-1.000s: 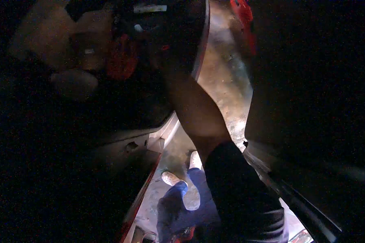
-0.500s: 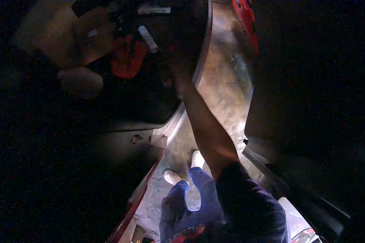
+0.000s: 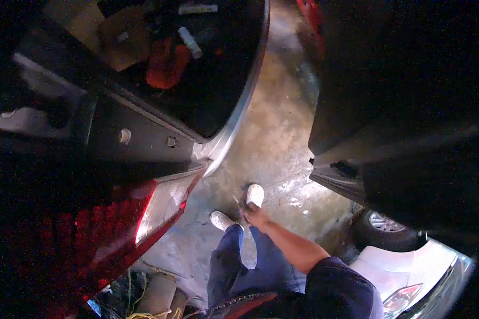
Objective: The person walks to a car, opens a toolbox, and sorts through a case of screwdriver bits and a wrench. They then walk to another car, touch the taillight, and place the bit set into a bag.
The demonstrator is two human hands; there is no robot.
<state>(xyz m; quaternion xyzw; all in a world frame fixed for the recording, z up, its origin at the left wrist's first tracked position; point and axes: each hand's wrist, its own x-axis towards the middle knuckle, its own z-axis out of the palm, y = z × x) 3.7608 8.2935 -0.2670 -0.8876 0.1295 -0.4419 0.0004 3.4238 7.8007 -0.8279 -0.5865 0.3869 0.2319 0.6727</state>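
My right hand (image 3: 254, 215) is closed in front of my legs, above the concrete floor and overlapping one white clog (image 3: 255, 194) from this viewpoint. A thin, pale sliver (image 3: 236, 199) sticks out past the fingers; its kind is too small and blurred to tell. My left hand is out of view. In the dark cargo space at the upper left lie a red-orange cloth-like item (image 3: 166, 66), a white tube (image 3: 190, 42), a second pale tube (image 3: 198, 9) and a cardboard box (image 3: 123, 40).
The vehicle's red tail light (image 3: 111, 223) and pale body edge (image 3: 223, 138) run along my left. A large dark panel (image 3: 399, 106) hangs on the right. Behind it are a wheel (image 3: 386, 222) and a white car (image 3: 409, 266). Yellow cords (image 3: 159, 315) lie at lower left.
My right hand has come out of the dark cargo space, down and back toward my body. The view has shifted, and the tail light and the wheel now show more brightly.
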